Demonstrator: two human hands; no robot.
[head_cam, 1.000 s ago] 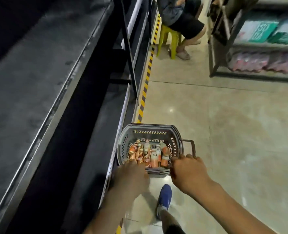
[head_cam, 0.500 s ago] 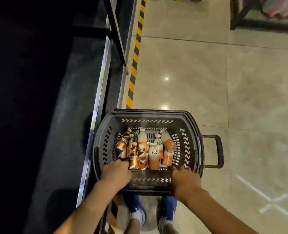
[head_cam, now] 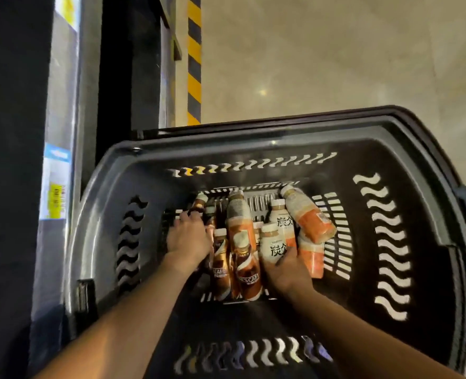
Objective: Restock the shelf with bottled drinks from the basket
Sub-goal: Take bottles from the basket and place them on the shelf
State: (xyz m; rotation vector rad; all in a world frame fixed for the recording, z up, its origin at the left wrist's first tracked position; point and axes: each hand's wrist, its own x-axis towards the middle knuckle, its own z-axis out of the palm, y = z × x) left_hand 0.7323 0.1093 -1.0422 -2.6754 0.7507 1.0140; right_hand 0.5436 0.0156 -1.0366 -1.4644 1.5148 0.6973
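The bottles point(head_cam: 240, 222) lie heaped on the bottom of the dark basket point(head_cam: 390, 149) at mid-frame. Most have their long axes running bottom to top, with caps toward the top edge. I count about nine: four brown, two white, three orange. The right hand point(head_cam: 286, 272) curls round a white bottle point(head_cam: 271, 246). The left hand point(head_cam: 190, 236) lies over the brown ones, and I cannot tell its grip. Beige floor point(head_cam: 335, 64) fills the upper right, a dark shelf point(head_cam: 62, 105) the left, with one yellow-and-black stripe point(head_cam: 194, 77) between.

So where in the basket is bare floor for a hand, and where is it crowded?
Bare: basket floor between bottles and right wall, and strip by the near wall. Crowded: the middle, where the left hand reaches and the right hand grips a white bottle.
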